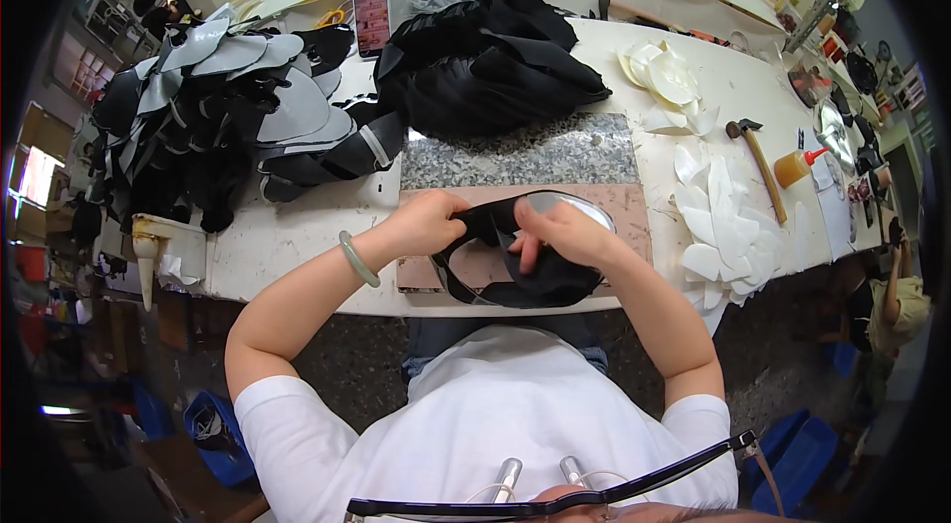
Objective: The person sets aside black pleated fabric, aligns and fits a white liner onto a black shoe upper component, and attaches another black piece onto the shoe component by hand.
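Note:
A black shoe upper (pixel 555 287), curved into an open loop, lies over a pinkish board at the near edge of the bench. My left hand (pixel 428 224) pinches its left edge between thumb and fingers. My right hand (pixel 567 234) grips the right side, with fingers reaching into the loop. A white or silvery lining patch shows beside that hand at the far right rim. Part of the upper is hidden beneath my right hand.
Beyond the pinkish board (pixel 624 216) is a speckled stone slab (pixel 525 161). Black pieces (pixel 485 57) are heaped behind it, near a propped phone (pixel 372 20). Grey and black uppers (pixel 297 112) pile left. White pieces (pixel 728 226), a hammer (pixel 761 166) and a glue bottle (pixel 794 167) lie right.

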The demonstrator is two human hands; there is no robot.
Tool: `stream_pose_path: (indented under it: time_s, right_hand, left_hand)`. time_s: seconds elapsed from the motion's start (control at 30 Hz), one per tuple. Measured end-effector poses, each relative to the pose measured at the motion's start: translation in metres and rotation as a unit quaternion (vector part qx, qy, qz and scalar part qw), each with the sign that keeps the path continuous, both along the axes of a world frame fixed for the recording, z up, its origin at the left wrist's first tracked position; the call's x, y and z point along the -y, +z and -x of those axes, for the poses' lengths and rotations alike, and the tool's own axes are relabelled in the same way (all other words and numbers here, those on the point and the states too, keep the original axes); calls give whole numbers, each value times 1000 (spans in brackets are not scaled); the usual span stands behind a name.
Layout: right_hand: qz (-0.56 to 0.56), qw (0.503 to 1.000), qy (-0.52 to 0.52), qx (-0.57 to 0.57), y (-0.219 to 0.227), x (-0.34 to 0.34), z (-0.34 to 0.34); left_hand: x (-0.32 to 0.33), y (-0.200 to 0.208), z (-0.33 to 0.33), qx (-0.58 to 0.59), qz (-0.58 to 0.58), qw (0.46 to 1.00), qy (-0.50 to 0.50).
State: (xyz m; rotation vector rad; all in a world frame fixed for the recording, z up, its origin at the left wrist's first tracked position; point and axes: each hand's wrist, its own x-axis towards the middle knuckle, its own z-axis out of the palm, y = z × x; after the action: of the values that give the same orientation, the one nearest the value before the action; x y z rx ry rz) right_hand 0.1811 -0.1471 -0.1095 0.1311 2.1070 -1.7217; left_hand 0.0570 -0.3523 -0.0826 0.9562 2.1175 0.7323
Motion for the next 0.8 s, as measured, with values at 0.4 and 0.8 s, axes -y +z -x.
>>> stream_pose_path:
  time_s: [0.4, 0.8]
  right_hand:
    - [-427, 831, 72, -349, -19, 53, 20]
    - [-157, 901, 375, -154, 29, 47, 31]
  left_hand:
    - [12, -5, -12, -3, 54, 998, -23]
    - [57, -21, -70, 317, -112, 922, 190]
